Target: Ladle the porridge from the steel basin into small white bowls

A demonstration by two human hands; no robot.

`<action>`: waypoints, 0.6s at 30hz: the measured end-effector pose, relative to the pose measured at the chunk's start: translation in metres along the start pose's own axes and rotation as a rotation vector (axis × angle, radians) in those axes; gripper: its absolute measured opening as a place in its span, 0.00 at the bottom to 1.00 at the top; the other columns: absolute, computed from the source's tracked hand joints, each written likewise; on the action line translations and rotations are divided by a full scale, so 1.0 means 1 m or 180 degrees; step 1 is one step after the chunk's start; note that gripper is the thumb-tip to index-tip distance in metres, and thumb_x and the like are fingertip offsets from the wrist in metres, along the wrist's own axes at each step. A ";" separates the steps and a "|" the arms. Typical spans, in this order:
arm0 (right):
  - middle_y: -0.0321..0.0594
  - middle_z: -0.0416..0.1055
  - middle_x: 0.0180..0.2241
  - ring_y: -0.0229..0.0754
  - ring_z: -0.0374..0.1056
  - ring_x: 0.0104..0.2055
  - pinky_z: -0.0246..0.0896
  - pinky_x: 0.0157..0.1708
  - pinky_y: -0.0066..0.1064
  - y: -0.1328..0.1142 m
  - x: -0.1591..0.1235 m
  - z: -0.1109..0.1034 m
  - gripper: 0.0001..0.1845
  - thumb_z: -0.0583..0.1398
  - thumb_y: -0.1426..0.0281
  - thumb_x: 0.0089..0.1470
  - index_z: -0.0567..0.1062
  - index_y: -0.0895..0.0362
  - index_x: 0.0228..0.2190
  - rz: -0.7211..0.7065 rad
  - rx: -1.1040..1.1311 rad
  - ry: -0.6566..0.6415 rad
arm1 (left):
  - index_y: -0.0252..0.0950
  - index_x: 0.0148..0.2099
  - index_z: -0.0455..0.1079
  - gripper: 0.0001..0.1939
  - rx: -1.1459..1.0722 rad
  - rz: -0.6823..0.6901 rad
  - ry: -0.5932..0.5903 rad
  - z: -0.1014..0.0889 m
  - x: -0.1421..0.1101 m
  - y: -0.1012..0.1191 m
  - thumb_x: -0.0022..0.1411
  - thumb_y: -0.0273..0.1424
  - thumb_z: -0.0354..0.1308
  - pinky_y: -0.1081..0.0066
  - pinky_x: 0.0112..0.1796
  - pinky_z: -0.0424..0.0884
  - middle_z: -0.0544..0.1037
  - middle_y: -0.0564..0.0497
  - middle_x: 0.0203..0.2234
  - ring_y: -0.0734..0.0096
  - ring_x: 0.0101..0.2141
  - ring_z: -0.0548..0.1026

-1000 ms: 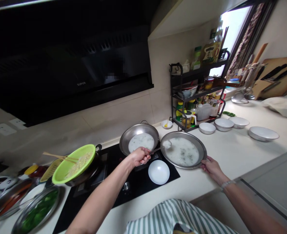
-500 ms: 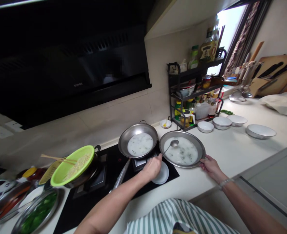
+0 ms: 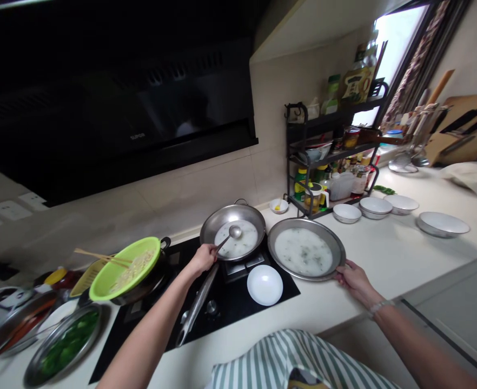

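Note:
My left hand is closed round the handle of a metal ladle, whose bowl hangs over the steel wok of white soup on the black cooktop. The wok's long handle runs down towards me. My right hand grips the near right rim of a wide steel basin holding white soup with green flecks, standing right of the wok. A small white bowl sits on the cooktop in front of both.
A green colander with noodles and chopsticks rests on a pot at left. A steel dish of greens lies near the front left. Several white bowls and a black spice rack stand at right; the range hood hangs overhead.
My left hand has carried the ladle from the wide basin leftwards to over the wok. My right hand has stayed on the basin's rim.

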State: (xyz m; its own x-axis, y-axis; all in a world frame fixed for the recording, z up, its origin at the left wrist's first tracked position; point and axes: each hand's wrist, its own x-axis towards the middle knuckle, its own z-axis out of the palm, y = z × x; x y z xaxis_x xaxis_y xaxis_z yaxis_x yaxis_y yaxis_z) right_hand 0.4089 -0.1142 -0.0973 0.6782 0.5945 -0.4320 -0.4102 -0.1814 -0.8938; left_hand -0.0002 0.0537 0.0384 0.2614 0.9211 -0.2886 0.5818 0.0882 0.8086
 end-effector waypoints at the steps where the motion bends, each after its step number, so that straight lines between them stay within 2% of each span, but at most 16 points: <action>1: 0.31 0.68 0.14 0.34 0.61 0.11 0.51 0.08 0.20 0.000 0.000 0.000 0.21 0.62 0.83 0.37 0.69 0.59 0.36 0.0003 -0.0009 0.0002 | 0.31 0.34 0.70 0.04 0.0162 -0.0079 0.0033 -0.003 0.002 -0.005 0.58 0.27 0.55 0.79 0.17 0.48 0.61 0.59 0.13 0.83 0.13 0.55; 5: 0.31 0.68 0.14 0.34 0.60 0.11 0.51 0.08 0.20 -0.002 -0.002 0.001 0.20 0.61 0.83 0.38 0.68 0.58 0.36 0.0026 -0.0017 0.0012 | 0.32 0.30 0.69 0.04 -0.0018 -0.0519 -0.0091 0.001 0.006 -0.012 0.57 0.23 0.56 0.79 0.17 0.48 0.62 0.59 0.12 0.82 0.14 0.57; 11: 0.31 0.68 0.14 0.33 0.60 0.10 0.51 0.09 0.20 -0.004 -0.004 0.002 0.19 0.60 0.84 0.38 0.68 0.58 0.35 0.0063 -0.0007 0.0000 | 0.32 0.31 0.66 0.04 -0.0597 -0.0839 -0.0394 0.016 0.014 -0.004 0.58 0.21 0.53 0.80 0.15 0.44 0.63 0.58 0.13 0.83 0.12 0.54; 18: 0.30 0.68 0.13 0.33 0.59 0.10 0.51 0.08 0.20 -0.003 -0.004 0.002 0.22 0.61 0.83 0.37 0.69 0.58 0.37 0.0074 0.0012 0.0002 | 0.32 0.27 0.59 0.10 -0.1381 -0.1298 -0.0888 0.007 0.018 0.006 0.61 0.21 0.50 0.85 0.13 0.43 0.62 0.57 0.15 0.89 0.11 0.51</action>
State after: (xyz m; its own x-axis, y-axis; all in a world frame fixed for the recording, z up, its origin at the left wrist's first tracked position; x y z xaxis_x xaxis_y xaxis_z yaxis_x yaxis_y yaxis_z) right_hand 0.4061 -0.1146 -0.0922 0.6688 0.5896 -0.4527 -0.4282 -0.1922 -0.8830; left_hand 0.0137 0.0683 0.0345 0.3094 0.6536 -0.6907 0.3284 0.6082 0.7227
